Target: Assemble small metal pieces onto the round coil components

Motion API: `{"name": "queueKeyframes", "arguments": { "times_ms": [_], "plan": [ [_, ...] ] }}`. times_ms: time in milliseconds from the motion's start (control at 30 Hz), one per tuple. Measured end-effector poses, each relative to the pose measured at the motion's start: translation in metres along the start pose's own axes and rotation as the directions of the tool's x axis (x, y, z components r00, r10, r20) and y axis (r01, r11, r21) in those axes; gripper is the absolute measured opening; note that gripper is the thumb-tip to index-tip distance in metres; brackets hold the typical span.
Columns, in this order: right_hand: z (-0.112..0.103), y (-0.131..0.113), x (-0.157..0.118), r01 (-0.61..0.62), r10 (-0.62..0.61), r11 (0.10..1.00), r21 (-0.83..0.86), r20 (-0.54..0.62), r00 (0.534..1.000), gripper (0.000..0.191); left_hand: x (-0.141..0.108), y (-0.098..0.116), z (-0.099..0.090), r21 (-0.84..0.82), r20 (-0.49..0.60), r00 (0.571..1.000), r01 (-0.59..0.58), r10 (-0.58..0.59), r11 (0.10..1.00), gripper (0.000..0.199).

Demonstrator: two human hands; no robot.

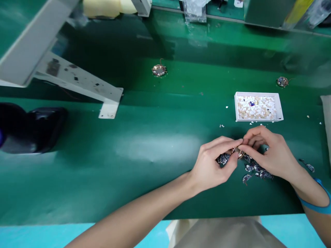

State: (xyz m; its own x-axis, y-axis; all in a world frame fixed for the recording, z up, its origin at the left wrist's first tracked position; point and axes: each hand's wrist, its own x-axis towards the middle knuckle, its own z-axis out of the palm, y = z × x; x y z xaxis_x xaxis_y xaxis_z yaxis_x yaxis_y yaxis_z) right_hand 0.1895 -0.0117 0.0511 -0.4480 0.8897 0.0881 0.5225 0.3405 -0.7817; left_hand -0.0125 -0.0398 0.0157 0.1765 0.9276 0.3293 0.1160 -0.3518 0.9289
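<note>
My left hand [214, 162] and my right hand [271, 153] meet at the right of the green table [165, 137]. Between their fingertips is a small gold-coloured ring-shaped part [241, 154], which both hands pinch. Under and around the fingers lies a pile of small dark electronic pieces [258, 170], partly hidden by the hands. Just beyond the hands stands a white box [279, 107] filled with small white and tan bits. A blue band is on my right wrist.
Round metal parts with wires lie at the upper middle [159, 70] and upper right [282, 81]. A white metal bracket [82, 79] and a black object [36, 129] stand at left. Plastic bags [196, 12] lie along the back.
</note>
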Motion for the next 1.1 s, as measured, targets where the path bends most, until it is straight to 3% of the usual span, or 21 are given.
{"name": "queueKeyframes", "arguments": {
  "times_ms": [100, 233, 333, 500, 633, 800, 1000, 1100],
  "plan": [
    [-0.001, 0.001, 0.001, -0.036, 0.034, 0.998, 0.045, 0.034, 0.999, 0.01, 0.001, 0.0, -0.001, -0.055, 0.023, 0.996, 0.084, -0.083, 0.995, 0.028],
    [0.001, 0.003, 0.001, 0.093, -0.095, 0.99, -0.108, -0.01, 0.995, 0.007, 0.001, -0.002, 0.001, -0.126, 0.024, 0.978, 0.21, -0.209, 0.97, 0.028],
    [0.006, 0.004, 0.0, 0.215, -0.223, 0.927, -0.308, 0.011, 0.975, 0.006, 0.001, -0.002, 0.002, -0.113, 0.017, 0.978, 0.208, -0.208, 0.972, 0.03],
    [0.011, 0.005, -0.001, 0.285, -0.301, 0.819, -0.499, 0.049, 0.952, 0.008, 0.002, -0.001, 0.002, -0.117, 0.031, 0.981, 0.196, -0.193, 0.974, 0.03],
    [0.012, 0.005, -0.002, 0.32, -0.354, 0.806, -0.498, 0.028, 0.935, 0.008, 0.003, -0.002, 0.001, -0.224, 0.041, 0.955, 0.294, -0.292, 0.929, 0.03],
    [0.012, 0.004, -0.002, 0.282, -0.323, 0.862, -0.422, -0.026, 0.946, 0.007, 0.003, -0.002, 0.002, -0.232, 0.013, 0.948, 0.312, -0.318, 0.921, 0.024],
    [0.009, -0.001, -0.001, 0.191, -0.205, 0.958, -0.213, -0.046, 0.978, 0.013, 0.0, 0.0, 0.002, -0.031, -0.032, 0.99, 0.139, -0.14, 0.99, 0.023],
    [0.01, 0.0, -0.002, 0.209, -0.235, 0.928, -0.31, -0.049, 0.971, 0.012, -0.001, 0.0, 0.001, 0.014, -0.019, 0.993, 0.116, -0.116, 0.993, 0.023]
  ]
}}
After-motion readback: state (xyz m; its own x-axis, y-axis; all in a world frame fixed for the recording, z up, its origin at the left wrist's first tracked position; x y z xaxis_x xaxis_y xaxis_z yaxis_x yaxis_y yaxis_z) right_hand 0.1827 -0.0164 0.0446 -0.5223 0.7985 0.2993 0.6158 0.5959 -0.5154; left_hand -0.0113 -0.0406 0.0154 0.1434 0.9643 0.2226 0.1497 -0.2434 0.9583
